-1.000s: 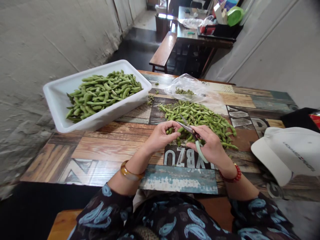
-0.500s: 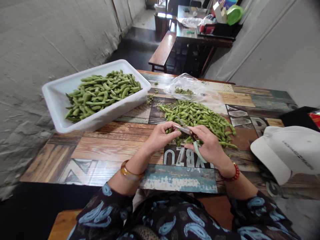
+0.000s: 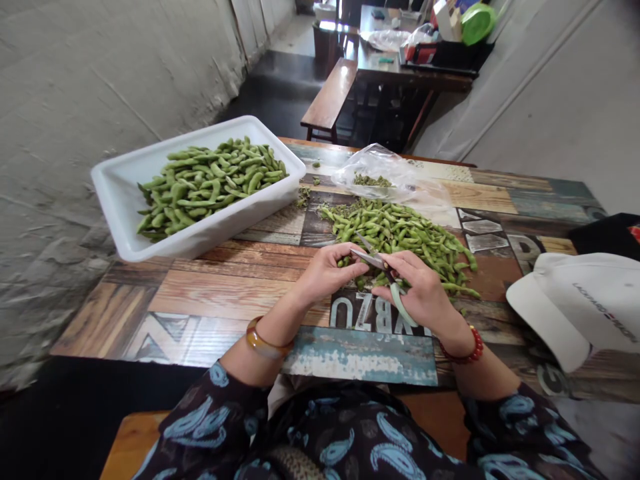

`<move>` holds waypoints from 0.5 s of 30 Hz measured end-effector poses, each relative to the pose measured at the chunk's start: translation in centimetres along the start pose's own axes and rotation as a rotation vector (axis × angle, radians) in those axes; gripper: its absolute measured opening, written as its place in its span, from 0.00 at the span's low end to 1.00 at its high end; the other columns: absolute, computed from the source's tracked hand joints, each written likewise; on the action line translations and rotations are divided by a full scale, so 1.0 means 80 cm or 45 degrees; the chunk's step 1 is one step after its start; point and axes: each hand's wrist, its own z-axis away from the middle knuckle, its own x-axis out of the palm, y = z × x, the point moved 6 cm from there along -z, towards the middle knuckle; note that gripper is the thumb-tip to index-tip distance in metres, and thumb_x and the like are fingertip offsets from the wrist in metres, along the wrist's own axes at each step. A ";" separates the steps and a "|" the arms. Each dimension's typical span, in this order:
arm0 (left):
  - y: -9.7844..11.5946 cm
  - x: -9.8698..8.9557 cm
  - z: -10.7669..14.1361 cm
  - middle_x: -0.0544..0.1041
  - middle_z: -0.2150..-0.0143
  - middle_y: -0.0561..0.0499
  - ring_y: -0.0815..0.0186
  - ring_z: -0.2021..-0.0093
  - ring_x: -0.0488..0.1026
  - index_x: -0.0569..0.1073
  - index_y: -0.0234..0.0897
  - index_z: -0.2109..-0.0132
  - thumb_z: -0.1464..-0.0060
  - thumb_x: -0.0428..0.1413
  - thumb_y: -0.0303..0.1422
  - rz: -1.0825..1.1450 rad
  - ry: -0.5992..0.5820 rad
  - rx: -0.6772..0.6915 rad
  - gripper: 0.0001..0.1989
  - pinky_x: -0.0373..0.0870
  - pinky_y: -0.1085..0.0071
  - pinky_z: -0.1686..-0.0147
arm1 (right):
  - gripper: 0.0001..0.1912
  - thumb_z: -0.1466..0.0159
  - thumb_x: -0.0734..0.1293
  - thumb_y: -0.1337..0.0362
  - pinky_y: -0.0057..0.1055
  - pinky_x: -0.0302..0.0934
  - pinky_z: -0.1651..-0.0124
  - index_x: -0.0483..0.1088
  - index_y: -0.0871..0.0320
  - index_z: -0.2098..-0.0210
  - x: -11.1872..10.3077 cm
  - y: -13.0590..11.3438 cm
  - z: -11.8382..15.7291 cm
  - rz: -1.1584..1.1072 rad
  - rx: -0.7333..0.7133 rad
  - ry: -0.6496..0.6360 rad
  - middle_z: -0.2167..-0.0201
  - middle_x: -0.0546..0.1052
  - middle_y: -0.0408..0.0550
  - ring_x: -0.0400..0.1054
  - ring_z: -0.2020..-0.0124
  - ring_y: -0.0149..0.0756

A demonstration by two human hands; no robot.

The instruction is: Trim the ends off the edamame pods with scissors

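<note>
My right hand (image 3: 413, 287) holds scissors (image 3: 396, 297) with pale green handles, their blades parted and pointing up and left. Close to the blades, my left hand (image 3: 330, 272) has its thumb and fingertips pinched; what lies between them is too small to make out. Just beyond both hands a heap of green pods (image 3: 400, 230) spreads over the patchwork wood table (image 3: 220, 293). More pods (image 3: 215, 183) fill much of a white plastic tub (image 3: 210, 233) at the back left.
A clear plastic bag (image 3: 373, 163) with small green scraps (image 3: 371, 181) lies behind the heap. At the right is a white cap (image 3: 580, 303) beside a dark object. A bench (image 3: 331, 97) and another table (image 3: 385, 67) stand beyond the far edge.
The whole view has shifted slightly, so the scene sits a little further right. Both hands and the scissors keep nearly the same pose.
</note>
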 end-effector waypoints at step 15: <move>-0.016 -0.010 0.000 0.68 0.77 0.58 0.78 0.82 0.55 0.71 0.34 0.64 0.53 0.67 0.39 0.623 0.164 -0.270 0.17 0.48 0.78 0.81 | 0.28 0.36 0.71 0.56 0.39 0.74 0.57 0.66 0.54 0.39 -0.010 0.006 0.002 0.138 0.008 0.141 0.53 0.76 0.55 0.74 0.60 0.42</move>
